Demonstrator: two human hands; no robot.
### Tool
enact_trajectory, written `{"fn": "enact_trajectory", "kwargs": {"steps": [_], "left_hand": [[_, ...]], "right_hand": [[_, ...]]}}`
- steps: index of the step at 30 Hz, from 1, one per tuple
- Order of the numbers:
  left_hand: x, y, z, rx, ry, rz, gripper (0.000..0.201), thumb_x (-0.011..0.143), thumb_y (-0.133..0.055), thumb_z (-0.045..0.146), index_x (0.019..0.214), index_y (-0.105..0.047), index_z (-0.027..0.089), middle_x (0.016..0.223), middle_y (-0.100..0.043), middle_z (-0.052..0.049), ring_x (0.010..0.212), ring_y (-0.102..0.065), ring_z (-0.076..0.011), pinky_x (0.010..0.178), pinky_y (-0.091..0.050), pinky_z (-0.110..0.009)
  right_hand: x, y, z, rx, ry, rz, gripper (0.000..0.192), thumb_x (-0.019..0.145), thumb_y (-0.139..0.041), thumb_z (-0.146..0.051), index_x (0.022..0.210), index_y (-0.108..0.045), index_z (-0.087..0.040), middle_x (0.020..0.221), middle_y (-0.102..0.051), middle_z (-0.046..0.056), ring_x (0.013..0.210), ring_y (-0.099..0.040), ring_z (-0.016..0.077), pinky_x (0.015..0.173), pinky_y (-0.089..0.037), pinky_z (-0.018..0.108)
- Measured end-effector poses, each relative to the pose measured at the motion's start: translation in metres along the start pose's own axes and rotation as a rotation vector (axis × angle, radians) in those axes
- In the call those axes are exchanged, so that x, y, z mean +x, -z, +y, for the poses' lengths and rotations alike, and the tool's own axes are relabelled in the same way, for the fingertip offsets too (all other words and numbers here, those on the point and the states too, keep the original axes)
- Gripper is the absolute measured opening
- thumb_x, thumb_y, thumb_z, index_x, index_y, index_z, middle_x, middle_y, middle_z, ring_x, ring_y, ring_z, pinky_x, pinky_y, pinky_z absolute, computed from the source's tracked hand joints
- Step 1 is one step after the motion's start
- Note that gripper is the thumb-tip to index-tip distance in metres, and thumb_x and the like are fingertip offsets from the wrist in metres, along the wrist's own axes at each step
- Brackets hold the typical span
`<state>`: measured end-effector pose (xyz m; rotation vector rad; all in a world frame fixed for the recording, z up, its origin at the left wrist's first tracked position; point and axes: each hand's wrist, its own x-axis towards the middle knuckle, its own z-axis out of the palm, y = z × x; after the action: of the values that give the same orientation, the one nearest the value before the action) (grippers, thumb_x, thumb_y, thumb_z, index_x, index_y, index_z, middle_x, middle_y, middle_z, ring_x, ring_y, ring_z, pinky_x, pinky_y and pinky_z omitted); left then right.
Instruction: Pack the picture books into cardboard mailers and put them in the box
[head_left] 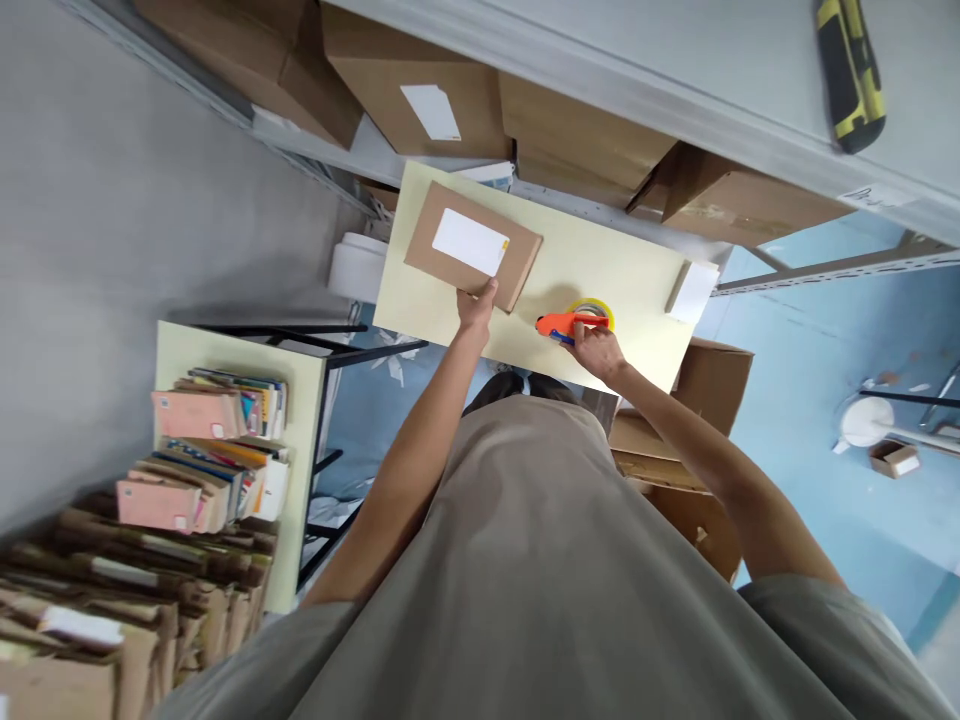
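My left hand [478,304] grips the near edge of a flat brown cardboard box [427,238], thumb on top. A white label [469,242] with a small yellow mark is stuck on the box's upper face. To the right, my right hand [596,350] is closed round an orange tape dispenser [556,324] with a roll of yellow-edged tape [609,308] on it. A small gap separates the dispenser from the box. Both are over a pale yellow tabletop [637,270]. My right fingers partly cover the dispenser's handle.
Several cardboard boxes [577,135] line a shelf behind the table. A yellow-black utility knife [851,75] lies on the upper shelf. A white block-like stack [691,290] sits at the table's right end. Books [202,415] stand on a side table at left. An open carton [712,385] is below right.
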<state>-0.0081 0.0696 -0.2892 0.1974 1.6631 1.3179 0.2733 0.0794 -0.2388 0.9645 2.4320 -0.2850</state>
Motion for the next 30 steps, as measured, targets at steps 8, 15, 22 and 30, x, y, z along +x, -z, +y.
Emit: {"fn": "enact_trajectory", "kwargs": {"steps": [8,15,22,30], "left_hand": [[-0.022,0.048,0.009,0.168,0.034,-0.11,0.07,0.075,-0.104,0.045,0.133,-0.07,0.026,0.144,-0.079,-0.012,0.141,-0.073,-0.0319,0.121,-0.06,-0.048],[-0.017,0.038,-0.005,0.23,-0.035,-0.026,0.075,0.075,-0.103,0.055,0.133,-0.067,0.026,0.145,-0.078,-0.011,0.139,-0.073,-0.0279,0.124,-0.059,-0.043],[-0.029,0.029,0.014,0.334,-0.017,-0.041,0.072,0.085,-0.098,0.054,0.143,-0.063,0.026,0.149,-0.076,-0.012,0.145,-0.069,-0.0217,0.125,-0.057,-0.04],[-0.036,0.026,0.044,0.389,0.025,-0.096,0.077,0.08,-0.098,0.037,0.146,-0.061,0.026,0.155,-0.073,-0.016,0.147,-0.07,-0.0254,0.13,-0.052,-0.044]], "right_hand": [[0.022,0.011,-0.06,0.103,0.195,-0.102,0.059,0.121,-0.042,-0.034,0.157,-0.047,0.013,0.124,-0.079,0.038,0.114,-0.08,0.0397,0.105,-0.051,0.05],[-0.022,-0.021,-0.028,0.178,0.097,-0.137,0.064,0.119,-0.048,-0.037,0.159,-0.047,0.013,0.126,-0.079,0.038,0.117,-0.079,0.0408,0.106,-0.051,0.05],[-0.036,-0.024,0.051,0.234,-0.193,-0.101,0.065,0.125,-0.031,-0.041,0.159,-0.043,0.013,0.124,-0.077,0.04,0.117,-0.078,0.0392,0.11,-0.051,0.051],[0.055,0.017,0.045,0.285,-0.058,0.042,0.061,0.122,-0.032,-0.036,0.157,-0.045,0.013,0.129,-0.077,0.037,0.123,-0.076,0.0439,0.114,-0.048,0.056]]}}
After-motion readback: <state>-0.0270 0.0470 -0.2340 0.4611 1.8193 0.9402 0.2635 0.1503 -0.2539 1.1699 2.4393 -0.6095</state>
